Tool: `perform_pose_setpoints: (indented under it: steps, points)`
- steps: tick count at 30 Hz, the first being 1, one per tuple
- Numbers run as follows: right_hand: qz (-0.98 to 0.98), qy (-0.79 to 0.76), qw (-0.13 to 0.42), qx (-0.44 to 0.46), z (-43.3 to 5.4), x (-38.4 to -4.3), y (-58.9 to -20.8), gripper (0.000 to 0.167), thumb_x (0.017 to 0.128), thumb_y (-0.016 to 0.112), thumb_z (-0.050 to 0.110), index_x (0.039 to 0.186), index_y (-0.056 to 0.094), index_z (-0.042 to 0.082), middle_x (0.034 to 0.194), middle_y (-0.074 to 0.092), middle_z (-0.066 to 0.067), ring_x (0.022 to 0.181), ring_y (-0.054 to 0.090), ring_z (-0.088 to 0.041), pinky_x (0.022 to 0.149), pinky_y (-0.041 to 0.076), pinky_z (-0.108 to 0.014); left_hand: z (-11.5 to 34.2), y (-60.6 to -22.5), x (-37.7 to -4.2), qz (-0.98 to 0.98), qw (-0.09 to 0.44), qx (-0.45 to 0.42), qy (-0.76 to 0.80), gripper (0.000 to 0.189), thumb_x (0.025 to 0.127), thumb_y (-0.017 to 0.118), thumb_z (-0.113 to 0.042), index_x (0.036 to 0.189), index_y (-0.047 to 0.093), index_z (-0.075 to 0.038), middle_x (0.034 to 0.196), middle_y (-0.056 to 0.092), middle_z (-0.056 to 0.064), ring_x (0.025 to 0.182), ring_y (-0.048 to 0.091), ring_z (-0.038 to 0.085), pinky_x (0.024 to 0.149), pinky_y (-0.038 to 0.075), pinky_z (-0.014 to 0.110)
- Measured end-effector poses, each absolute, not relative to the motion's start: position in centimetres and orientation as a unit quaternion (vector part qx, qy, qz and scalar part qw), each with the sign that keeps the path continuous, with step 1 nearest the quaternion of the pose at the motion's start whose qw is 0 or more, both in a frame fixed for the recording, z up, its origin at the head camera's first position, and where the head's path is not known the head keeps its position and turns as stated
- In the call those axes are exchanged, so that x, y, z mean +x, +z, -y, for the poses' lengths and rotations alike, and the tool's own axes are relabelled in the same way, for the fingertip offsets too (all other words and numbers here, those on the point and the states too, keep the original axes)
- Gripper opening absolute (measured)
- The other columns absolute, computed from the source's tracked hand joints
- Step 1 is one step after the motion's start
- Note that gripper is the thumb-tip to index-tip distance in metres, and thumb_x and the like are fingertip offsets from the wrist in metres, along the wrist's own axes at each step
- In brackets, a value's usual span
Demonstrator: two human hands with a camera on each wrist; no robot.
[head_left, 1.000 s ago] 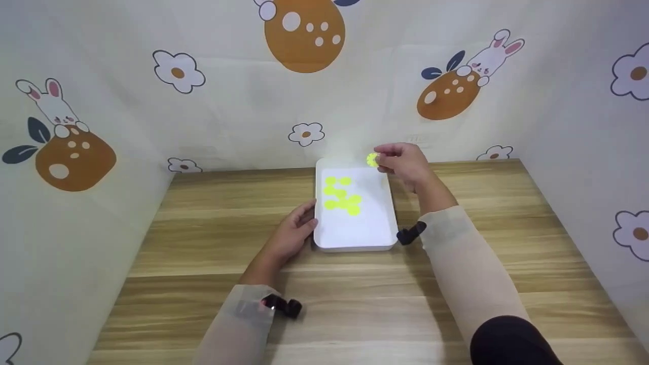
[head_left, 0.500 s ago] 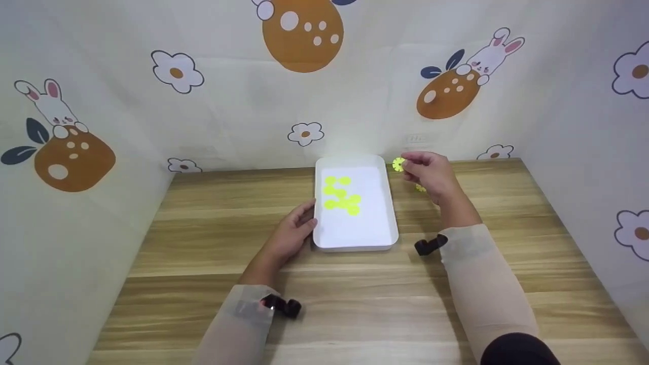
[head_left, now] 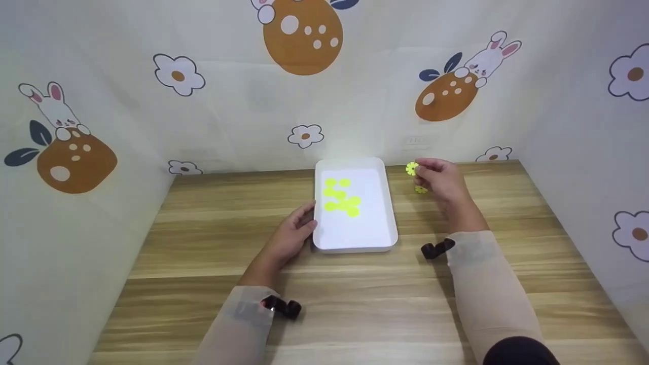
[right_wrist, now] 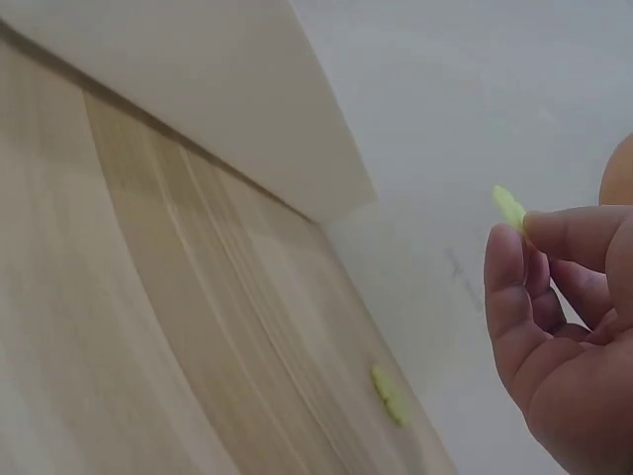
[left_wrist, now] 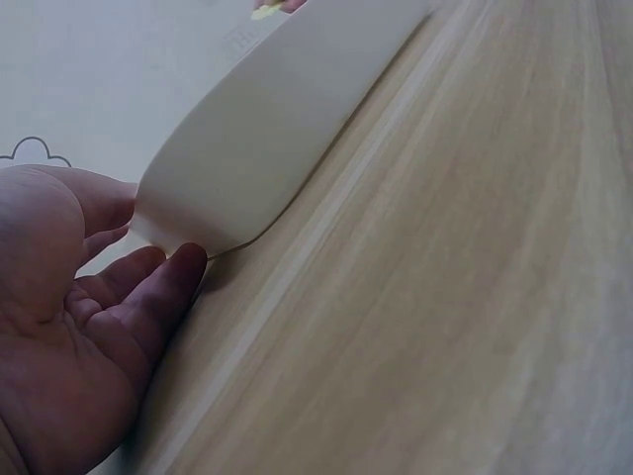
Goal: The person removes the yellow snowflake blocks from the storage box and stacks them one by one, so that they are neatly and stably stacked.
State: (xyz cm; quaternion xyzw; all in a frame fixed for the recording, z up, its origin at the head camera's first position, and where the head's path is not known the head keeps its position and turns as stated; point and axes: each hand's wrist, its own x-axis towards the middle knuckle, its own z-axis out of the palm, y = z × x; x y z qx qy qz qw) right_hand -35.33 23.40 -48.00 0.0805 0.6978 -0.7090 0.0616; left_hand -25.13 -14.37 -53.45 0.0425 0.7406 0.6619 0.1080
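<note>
A white rectangular tray point(head_left: 367, 230) lies on the wooden table, and several flat yellow discs point(head_left: 340, 195) are spread in its far left part. My left hand point(head_left: 290, 237) rests against the tray's left side; in the left wrist view its thumb and fingertips touch the outer wall point(left_wrist: 242, 143). To the right of the tray, my right hand point(head_left: 447, 182) pinches a notched yellow snowflake building disc point(head_left: 411, 168) between thumb and finger, held above the table. In the right wrist view this disc point(right_wrist: 508, 206) is seen nearly edge-on. Another yellow disc point(head_left: 420, 189) lies on the table below that hand.
A pale cloth wall point(head_left: 243, 111) printed with rabbits, oranges and flowers stands close behind the tray along the table's back edge. Similar cloth flanks both sides. Wooden tabletop point(head_left: 213, 218) extends around the tray, and small black cameras point(head_left: 284, 306) sit on both wrists.
My right hand has moved rightward from above the tray's far right corner, carrying the pinched disc. The disc on the table has come into view beneath it. My left hand stays put.
</note>
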Motion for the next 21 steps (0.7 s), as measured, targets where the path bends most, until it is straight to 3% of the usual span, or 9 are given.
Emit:
perform_pose_setpoints:
  steps: [6,13,21]
  points:
    - [-0.692,-0.709,0.071,0.114,-25.0,-35.9,-49.3,0.035,0.097,0.066,0.018,0.130,0.062,0.008,0.123,0.061,-0.009,0.104,0.066,-0.022,0.106,0.053,-0.042,14.3,-53.3,-25.2,-0.745,0.113,0.027,0.657,0.053,0.102,0.056,-0.016,0.153,0.040,-0.018,0.160,0.041,0.006,0.148,0.040,0.022,0.121,0.036,0.041]
    - [-0.704,-0.696,0.069,0.122,-26.1,-36.0,-50.5,0.040,0.096,0.066,0.010,0.134,0.059,0.001,0.116,0.064,-0.006,0.096,0.067,-0.016,0.091,0.061,-0.030,14.3,-53.4,-25.2,-0.747,0.118,0.021,0.654,0.053,0.102,0.056,-0.018,0.153,0.041,-0.021,0.159,0.041,0.004,0.147,0.041,0.021,0.121,0.037,0.040]
    - [-0.722,-0.677,0.057,0.130,-26.7,-35.8,-50.7,0.042,0.093,0.067,0.005,0.134,0.059,-0.003,0.113,0.066,-0.006,0.086,0.071,-0.011,0.086,0.062,-0.027,14.4,-53.4,-25.3,-0.748,0.116,0.024,0.654,0.054,0.102,0.056,-0.017,0.153,0.040,-0.019,0.159,0.042,0.006,0.147,0.041,0.023,0.121,0.037,0.042]
